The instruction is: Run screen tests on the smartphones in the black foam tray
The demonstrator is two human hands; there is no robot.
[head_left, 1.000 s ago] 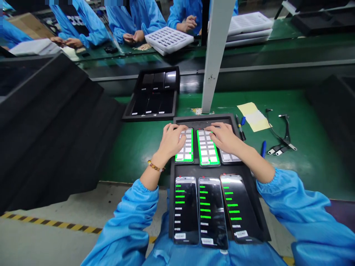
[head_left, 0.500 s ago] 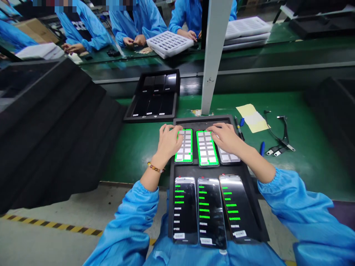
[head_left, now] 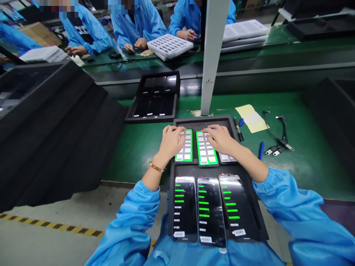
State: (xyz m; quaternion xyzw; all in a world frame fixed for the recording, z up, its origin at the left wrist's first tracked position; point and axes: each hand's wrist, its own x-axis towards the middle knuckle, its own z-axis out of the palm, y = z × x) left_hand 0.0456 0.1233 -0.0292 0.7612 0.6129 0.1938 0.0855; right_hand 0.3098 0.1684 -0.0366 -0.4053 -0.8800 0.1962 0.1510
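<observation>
My left hand point(head_left: 172, 141) rests over the upper left smartphone point(head_left: 188, 151), its bent fingers apart near the top of the screen. Over the middle smartphone point(head_left: 207, 155) is my right hand point(head_left: 220, 138), fingers stretched across the upper part of its screen. Both screens show a white and grey grid with green edges. A third smartphone point(head_left: 226, 157) is partly hidden under my right hand. In the near half of the black tray point(head_left: 253, 207) lie a left phone point(head_left: 185, 214), a centre phone point(head_left: 211, 210) and a right phone point(head_left: 235, 207), with green and white text lines.
Another black tray point(head_left: 130, 117) with several dark phones lies behind. Stacked black trays point(head_left: 55, 147) rise at left. A grey post point(head_left: 212, 62) stands ahead. Yellow paper point(head_left: 251, 118), pens and cables point(head_left: 283, 142) lie right. Co-workers in blue sit across the bench near white trays point(head_left: 169, 46).
My right hand has shifted left, from the right edge of the middle phone onto its screen. My left hand has moved slightly right on its phone.
</observation>
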